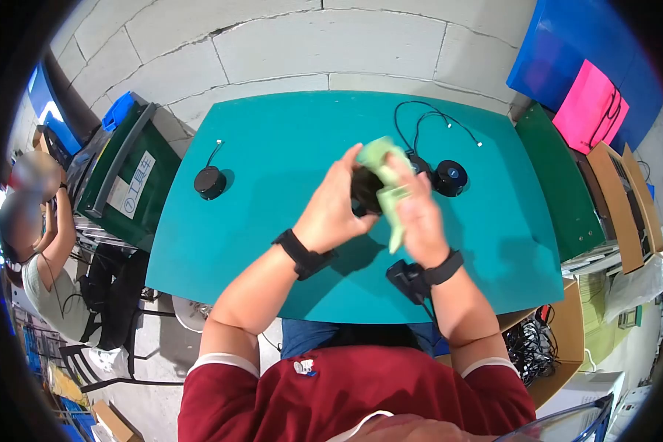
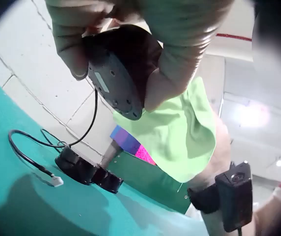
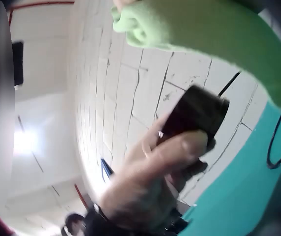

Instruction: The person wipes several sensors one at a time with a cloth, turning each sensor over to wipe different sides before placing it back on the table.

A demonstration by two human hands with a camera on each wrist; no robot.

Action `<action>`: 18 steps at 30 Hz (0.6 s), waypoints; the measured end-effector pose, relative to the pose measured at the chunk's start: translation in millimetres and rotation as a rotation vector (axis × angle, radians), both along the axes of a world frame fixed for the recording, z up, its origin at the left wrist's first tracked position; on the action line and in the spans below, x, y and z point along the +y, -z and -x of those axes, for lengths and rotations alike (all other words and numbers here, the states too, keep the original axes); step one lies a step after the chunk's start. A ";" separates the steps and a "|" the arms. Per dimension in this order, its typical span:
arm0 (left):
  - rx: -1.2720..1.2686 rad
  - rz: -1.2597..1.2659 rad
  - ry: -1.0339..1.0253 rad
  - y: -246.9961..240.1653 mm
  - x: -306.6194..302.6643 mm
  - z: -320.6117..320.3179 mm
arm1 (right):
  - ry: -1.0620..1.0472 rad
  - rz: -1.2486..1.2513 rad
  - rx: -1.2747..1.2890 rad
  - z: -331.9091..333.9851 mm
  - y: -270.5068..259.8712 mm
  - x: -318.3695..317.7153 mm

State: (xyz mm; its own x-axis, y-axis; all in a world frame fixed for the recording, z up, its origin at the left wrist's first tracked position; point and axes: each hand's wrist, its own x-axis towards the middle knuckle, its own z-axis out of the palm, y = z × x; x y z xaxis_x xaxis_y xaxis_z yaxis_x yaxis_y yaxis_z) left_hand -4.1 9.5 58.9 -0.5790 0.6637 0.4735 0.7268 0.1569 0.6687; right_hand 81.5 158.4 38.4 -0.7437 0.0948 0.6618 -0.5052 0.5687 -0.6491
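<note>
Above the green table, the left hand (image 1: 333,206) grips a round black device (image 1: 364,190) between thumb and fingers. In the left wrist view its flat face with small holes and a light label shows on the device (image 2: 113,81). A light green cloth (image 1: 381,158) is in the right hand (image 1: 420,221), close beside the device. The right wrist view shows the cloth (image 3: 189,24) apart from the device (image 3: 197,113), which the left hand (image 3: 150,172) holds by its side. The right fingers are mostly hidden by the cloth.
Two black round devices, one nearer the right edge (image 1: 450,178), lie with cables behind the right hand. Another black device (image 1: 210,182) sits on the table's (image 1: 272,132) left. A box of cables (image 1: 567,346) stands at lower right; a person (image 1: 59,287) sits at far left.
</note>
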 end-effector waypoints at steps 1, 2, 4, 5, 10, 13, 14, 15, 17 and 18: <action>0.061 -0.037 0.067 3.2 3.4 -2.6 | -0.007 -0.139 -0.026 3.8 7.6 -5.7; 0.165 -0.023 0.038 7.3 4.7 -6.2 | 0.037 -0.198 0.020 6.8 12.8 -10.4; 0.144 -0.011 0.035 8.8 3.6 -11.3 | 0.082 -0.256 0.061 8.3 17.0 -12.3; 0.127 0.003 0.027 8.1 2.1 -13.7 | 0.049 -0.136 0.008 9.6 17.1 -11.2; -0.278 -0.113 0.110 1.0 -4.4 -20.8 | -0.165 0.559 -0.214 13.7 31.6 -2.0; -0.912 -0.227 0.229 16.0 -8.3 -2.0 | -0.239 0.716 -0.142 12.3 22.7 0.3; -0.984 -0.180 0.242 20.9 -10.8 1.0 | -0.249 0.787 -0.154 9.0 15.2 -3.1; -0.982 -0.180 0.241 24.1 -11.5 1.9 | -0.250 0.787 -0.153 9.4 16.1 -3.5; -1.276 -0.188 0.329 29.6 -12.9 1.5 | -0.121 0.454 -0.026 10.4 18.6 -3.3; -1.294 -0.200 0.337 31.9 -10.9 -0.3 | -0.056 0.286 0.033 10.7 19.7 -2.6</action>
State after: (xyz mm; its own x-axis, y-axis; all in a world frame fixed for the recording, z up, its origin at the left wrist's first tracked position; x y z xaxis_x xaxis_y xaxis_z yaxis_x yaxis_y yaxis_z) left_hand -3.7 -1.4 27.0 -0.5039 0.8450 -0.1789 -0.4529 -0.0821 0.8878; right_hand 70.8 155.8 18.7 -0.7312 0.2407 0.6383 -0.5545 0.3352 -0.7617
